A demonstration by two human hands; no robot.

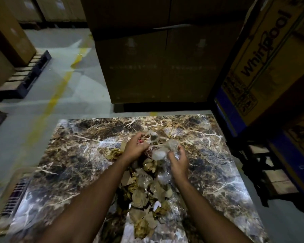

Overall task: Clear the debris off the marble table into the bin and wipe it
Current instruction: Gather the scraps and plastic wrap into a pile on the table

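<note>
A brown and white veined marble table (65,155) fills the lower view. A heap of debris (144,195), torn brown cardboard scraps and crumpled clear plastic, runs down its middle between my forearms. My left hand (134,148) is closed on clear plastic wrap (158,146) at the far end of the heap, with a small red bit by its fingers. My right hand (179,163) grips the same bunch of plastic from the right. No bin or cloth is in view.
Tall cardboard boxes (156,67) stand just beyond the table's far edge. A Whirlpool carton (263,55) on a pallet crowds the right side. Grey floor with a yellow line (60,88) lies to the left. A slatted crate (16,195) sits by the table's left edge.
</note>
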